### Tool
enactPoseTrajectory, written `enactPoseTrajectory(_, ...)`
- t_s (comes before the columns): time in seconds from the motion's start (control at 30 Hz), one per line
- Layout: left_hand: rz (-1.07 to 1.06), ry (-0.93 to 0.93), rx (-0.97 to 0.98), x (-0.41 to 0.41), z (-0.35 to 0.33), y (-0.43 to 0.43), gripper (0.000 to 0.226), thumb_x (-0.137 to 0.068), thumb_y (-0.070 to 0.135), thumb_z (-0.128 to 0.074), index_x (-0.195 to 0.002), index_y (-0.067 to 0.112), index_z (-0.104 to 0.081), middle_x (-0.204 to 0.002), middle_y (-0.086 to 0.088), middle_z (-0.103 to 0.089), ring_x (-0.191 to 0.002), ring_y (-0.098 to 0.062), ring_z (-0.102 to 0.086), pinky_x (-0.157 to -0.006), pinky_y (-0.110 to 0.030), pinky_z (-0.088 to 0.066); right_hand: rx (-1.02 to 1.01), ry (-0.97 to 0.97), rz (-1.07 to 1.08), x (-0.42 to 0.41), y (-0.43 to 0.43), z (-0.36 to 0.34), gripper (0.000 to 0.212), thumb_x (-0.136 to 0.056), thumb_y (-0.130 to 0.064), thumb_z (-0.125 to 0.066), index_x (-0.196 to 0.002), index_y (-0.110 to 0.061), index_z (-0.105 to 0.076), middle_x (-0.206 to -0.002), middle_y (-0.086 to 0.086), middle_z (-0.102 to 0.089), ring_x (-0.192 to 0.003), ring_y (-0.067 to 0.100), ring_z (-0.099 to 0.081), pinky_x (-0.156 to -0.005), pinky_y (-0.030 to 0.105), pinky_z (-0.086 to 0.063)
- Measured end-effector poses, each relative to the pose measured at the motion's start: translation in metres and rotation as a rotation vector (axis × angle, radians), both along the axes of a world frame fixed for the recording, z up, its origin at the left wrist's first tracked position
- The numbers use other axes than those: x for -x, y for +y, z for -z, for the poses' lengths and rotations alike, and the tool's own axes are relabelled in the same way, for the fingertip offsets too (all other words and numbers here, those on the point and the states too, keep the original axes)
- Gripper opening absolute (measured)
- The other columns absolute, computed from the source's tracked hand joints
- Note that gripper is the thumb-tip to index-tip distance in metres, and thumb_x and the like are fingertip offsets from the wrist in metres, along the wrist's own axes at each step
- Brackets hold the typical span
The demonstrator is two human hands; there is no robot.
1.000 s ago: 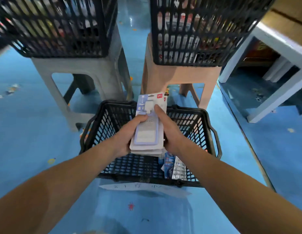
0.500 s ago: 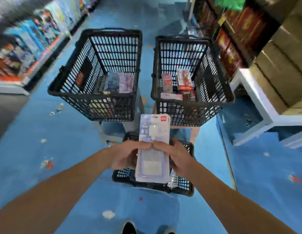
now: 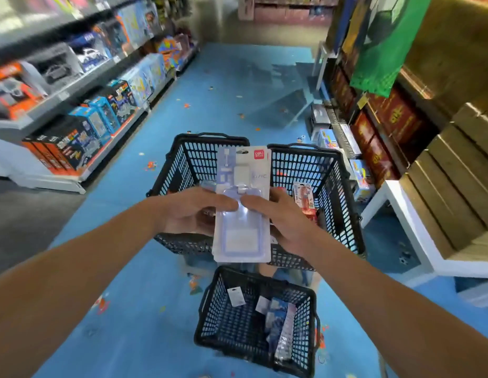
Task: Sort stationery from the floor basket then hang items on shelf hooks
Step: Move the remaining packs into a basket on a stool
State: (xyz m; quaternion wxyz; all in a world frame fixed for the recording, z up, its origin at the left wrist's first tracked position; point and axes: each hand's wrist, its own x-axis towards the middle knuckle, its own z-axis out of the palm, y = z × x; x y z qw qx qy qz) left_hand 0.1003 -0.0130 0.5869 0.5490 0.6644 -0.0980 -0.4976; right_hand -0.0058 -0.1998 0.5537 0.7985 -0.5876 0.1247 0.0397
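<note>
One packet stack (image 3: 241, 241), lifted higher, floor basket (image 3: 212, 305) below

The blister pack (image 3: 241, 219) is white and lavender with a red logo (image 3: 259, 154), the floor basket (image 3: 214, 312) black lattice, the floor (image 3: 215, 105) orange-flecked blue.

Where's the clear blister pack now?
The clear blister pack is centre of head view, gripped by left hand and right hand, in front of the rear-left basket and rear-right basket, above the floor basket.
</note>
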Motion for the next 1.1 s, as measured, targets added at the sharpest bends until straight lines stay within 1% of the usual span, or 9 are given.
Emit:
enactPoseTrajectory(0.13,-0.084,-0.083,-0.051,-0.061,0.001,0.001,0.068,-0.06,0.029,-0.088,-0.124,0.016,-0.07,-0.125,-0.012,-0.072,-0.114,-0.034,-0.069,-0.091,-0.045,-0.058,-0.037,0.021,0.048,-0.066,0.006,0.001,0.057,-0.082,-0.015,-0.081,-0.135,-0.006,-0.059,-0.122,0.012,-0.073,-0.109,0.035,-0.071,-0.091,0.051,-0.059)
enactPoseTrajectory(0.27,-0.103,-0.112,-0.12,-0.123,0.034,0.002,0.053,-0.064,0.031,-0.087,-0.114,0.019,-0.073,-0.111,-0.006,-0.076,-0.104,-0.028,-0.07,-0.086,-0.038,-0.055,-0.065,0.11,0.126,-0.131,0.014,0.032,0.049,-0.083,-0.012,-0.082,-0.128,-0.006,-0.064,-0.113,0.008,-0.076,-0.092,0.025,-0.077,-0.063,0.033,-0.061)
enactPoseTrajectory(0.43,-0.089,-0.019,-0.17,-0.193,0.119,0.0,0.031,-0.086,0.014,-0.078,-0.116,0.019,-0.071,-0.108,0.003,-0.079,-0.108,-0.022,-0.071,-0.105,-0.044,-0.051,-0.104,0.283,0.177,-0.207,0.032,0.114,0.083,-0.051,-0.026,-0.095,-0.128,-0.01,-0.069,-0.124,0.015,-0.072,-0.11,0.039,-0.07,-0.096,0.059,-0.055)
enactPoseTrajectory(0.53,-0.048,0.07,-0.203,-0.217,0.174,-0.007,0.025,-0.092,0.006,-0.072,-0.112,0.02,-0.069,-0.102,0.004,-0.08,-0.1,-0.02,-0.073,-0.094,-0.041,-0.057,-0.103,0.418,0.24,-0.231,0.036,0.157,0.082,-0.045,-0.017,-0.09,-0.123,-0.004,-0.07,-0.119,0.018,-0.073,-0.107,0.041,-0.071,-0.093,0.06,-0.056)
enactPoseTrajectory(0.63,-0.045,0.158,-0.259,-0.23,0.229,-0.013,0.035,-0.088,0.004,-0.075,-0.121,0.012,-0.068,-0.113,-0.004,-0.078,-0.11,-0.028,-0.071,-0.102,-0.047,-0.054,-0.088,0.557,0.27,-0.247,0.037,0.193,0.066,-0.052,-0.006,-0.079,-0.116,0.002,-0.072,-0.115,0.025,-0.072,-0.101,0.044,-0.071,-0.087,0.054,-0.059)
enactPoseTrajectory(0.73,-0.063,0.262,-0.295,-0.232,0.268,-0.022,0.033,-0.088,-0.003,-0.069,-0.12,0.005,-0.067,-0.11,-0.01,-0.078,-0.101,-0.028,-0.074,-0.083,-0.036,-0.059,-0.05,0.707,0.337,-0.258,0.04,0.23,0.074,-0.038,-0.015,-0.076,-0.108,0.006,-0.067,-0.094,0.025,-0.069,-0.078,0.036,-0.069,-0.069,0.048,-0.056)
enactPoseTrajectory(0.83,-0.037,0.349,-0.325,-0.228,0.295,-0.032,0.027,-0.082,-0.003,-0.065,-0.108,0.0,-0.07,-0.107,-0.018,-0.075,-0.091,-0.027,-0.074,-0.072,-0.03,-0.056,-0.016,0.782,0.367,-0.264,0.046,0.258,0.055,-0.029,-0.027,-0.069,-0.079,-0.005,-0.062,-0.079,0.015,-0.054,-0.072,0.027,-0.056,-0.064,0.043,-0.044)
enactPoseTrajectory(1.0,-0.031,0.379,-0.379,-0.227,0.315,-0.032,0.022,-0.091,-0.009,-0.048,-0.098,0.002,-0.066,-0.07,-0.01,-0.07,-0.055,-0.02,-0.067,-0.041,-0.021,-0.047,0.029,0.872,0.38,-0.27,0.054,0.286,0.063,-0.03,-0.031,-0.067,-0.088,-0.007,-0.072,-0.086,0.015,-0.073,-0.079,0.034,-0.071,-0.07,0.047,-0.06)
enactPoseTrajectory(1.1,-0.044,0.378,-0.393,-0.229,0.32,-0.034,0.025,-0.091,-0.011,-0.047,-0.1,0.0,-0.066,-0.071,-0.011,-0.07,-0.059,-0.022,-0.069,-0.039,-0.021,-0.047,0.054,0.902,0.415,-0.274,0.054,0.308,0.057,-0.029,-0.031,-0.066,-0.083,-0.012,-0.073,-0.082,0.009,-0.071,-0.077,0.029,-0.069,-0.067,0.041,-0.056)
